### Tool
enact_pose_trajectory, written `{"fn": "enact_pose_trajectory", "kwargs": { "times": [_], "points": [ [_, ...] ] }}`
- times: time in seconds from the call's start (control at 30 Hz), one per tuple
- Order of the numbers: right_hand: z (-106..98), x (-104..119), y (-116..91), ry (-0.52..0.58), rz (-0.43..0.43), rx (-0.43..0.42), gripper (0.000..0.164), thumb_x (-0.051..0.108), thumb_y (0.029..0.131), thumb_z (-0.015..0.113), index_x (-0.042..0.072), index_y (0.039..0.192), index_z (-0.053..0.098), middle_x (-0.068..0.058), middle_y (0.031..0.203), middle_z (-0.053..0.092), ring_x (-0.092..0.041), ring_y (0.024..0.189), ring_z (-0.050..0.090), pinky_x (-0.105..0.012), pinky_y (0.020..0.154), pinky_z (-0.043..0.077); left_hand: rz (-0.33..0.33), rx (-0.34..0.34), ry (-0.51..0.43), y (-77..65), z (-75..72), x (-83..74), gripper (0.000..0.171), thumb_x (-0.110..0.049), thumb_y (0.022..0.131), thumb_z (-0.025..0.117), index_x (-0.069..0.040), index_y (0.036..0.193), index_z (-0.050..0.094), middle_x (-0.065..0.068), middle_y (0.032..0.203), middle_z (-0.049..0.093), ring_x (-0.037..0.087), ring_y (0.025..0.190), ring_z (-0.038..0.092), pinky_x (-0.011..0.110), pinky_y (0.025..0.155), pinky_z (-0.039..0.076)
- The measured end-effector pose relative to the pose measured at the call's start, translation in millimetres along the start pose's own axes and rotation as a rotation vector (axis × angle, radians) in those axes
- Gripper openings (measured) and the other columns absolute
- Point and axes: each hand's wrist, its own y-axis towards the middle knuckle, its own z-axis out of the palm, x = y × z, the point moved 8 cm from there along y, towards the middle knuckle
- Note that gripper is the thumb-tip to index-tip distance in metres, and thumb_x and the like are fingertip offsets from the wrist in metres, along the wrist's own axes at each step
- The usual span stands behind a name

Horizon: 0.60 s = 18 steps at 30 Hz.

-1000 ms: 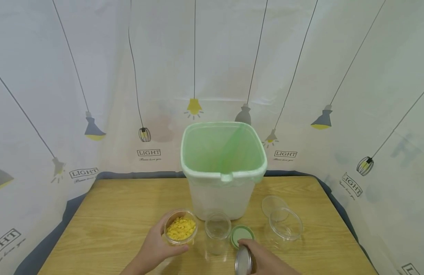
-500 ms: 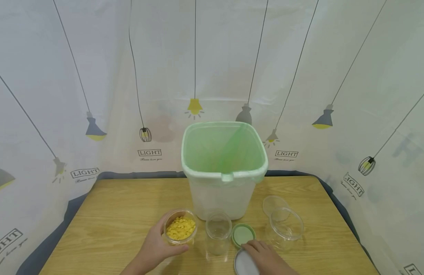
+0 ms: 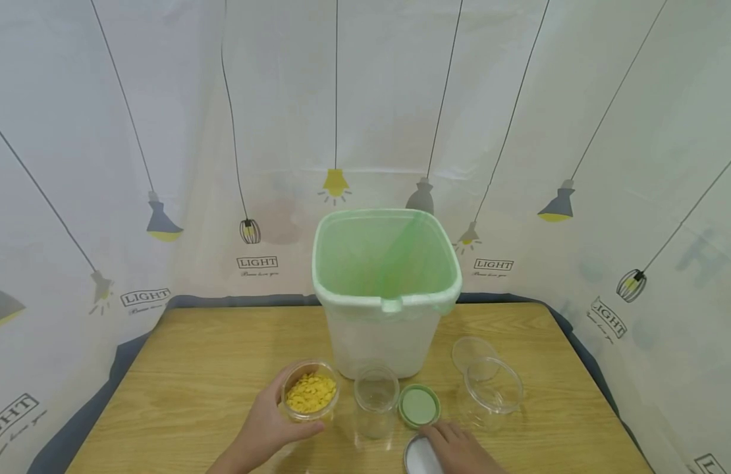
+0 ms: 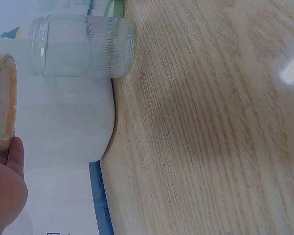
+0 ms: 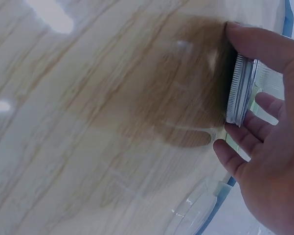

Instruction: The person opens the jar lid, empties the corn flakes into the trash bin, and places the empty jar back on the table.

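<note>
My left hand [image 3: 269,424] grips a clear round jar [image 3: 311,394] of small yellow pieces from its left side. In the left wrist view the jar's pale underside [image 4: 5,103] shows, raised off the tabletop. At the front of the table my right hand [image 3: 463,451] holds a silver screw lid [image 3: 421,455] between thumb and fingers. The right wrist view shows the lid's ridged edge [image 5: 238,90] close over the wood. Between the hands stands an uncovered clear jar [image 3: 375,401] with ribbed sides. A green-rimmed lid [image 3: 419,406] lies just beyond the right fingertips.
A white bin [image 3: 382,336] lined with a green bag stands behind the jars. To the right are a wide clear container [image 3: 492,395] and a flat clear lid [image 3: 469,352]. All stand on a wooden table [image 3: 223,355] before a lamp-patterned curtain [image 3: 282,99].
My right hand has turned the silver lid from on edge to flatter and lowered it toward the table. The left hand and its jar stay in place.
</note>
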Motion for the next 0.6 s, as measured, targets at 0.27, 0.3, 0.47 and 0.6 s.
{"fn": "enact_pose_trajectory", "kwargs": {
  "times": [0.27,0.3,0.47,0.6],
  "points": [
    [4.4,-5.0,0.8,0.003,-0.008,0.018,0.099,0.081,0.072,0.058,0.018,0.146,0.038,-0.009,0.136,0.054,-0.034,0.119,0.056,-0.057,0.089,0.052,-0.002,-0.006,0.001,0.0,-2.1,1.2,0.081,-0.026,0.066,0.090,-0.032,0.136,0.049,-0.011,0.139,0.054,0.019,0.130,0.048,0.064,0.110,0.032],
    [4.9,-5.8,0.9,0.006,-0.004,0.025,0.098,0.081,0.073,0.057,0.019,0.147,0.038,-0.009,0.137,0.053,-0.034,0.120,0.055,-0.057,0.090,0.052,-0.005,-0.007,0.001,-0.1,-2.3,1.3,0.081,-0.026,0.066,0.090,-0.033,0.136,0.049,-0.010,0.139,0.054,0.019,0.130,0.048,0.064,0.111,0.032],
    [4.5,-5.8,0.4,0.017,-0.013,0.044,0.095,0.079,0.075,0.057,0.022,0.148,0.037,-0.010,0.140,0.052,-0.035,0.122,0.054,-0.056,0.090,0.052,-0.005,-0.011,0.000,-0.5,-3.9,1.6,0.080,-0.025,0.066,0.090,-0.034,0.135,0.049,-0.005,0.140,0.055,0.019,0.129,0.049,0.064,0.110,0.032],
    [0.6,-3.6,-0.1,0.034,-0.022,0.060,0.092,0.078,0.075,0.058,0.022,0.146,0.039,-0.010,0.139,0.052,-0.034,0.122,0.054,-0.056,0.091,0.051,0.006,-0.014,-0.003,-1.0,-5.0,2.7,0.081,-0.025,0.066,0.090,-0.034,0.135,0.049,0.000,0.141,0.055,0.018,0.128,0.050,0.065,0.110,0.032]
  ]
}}
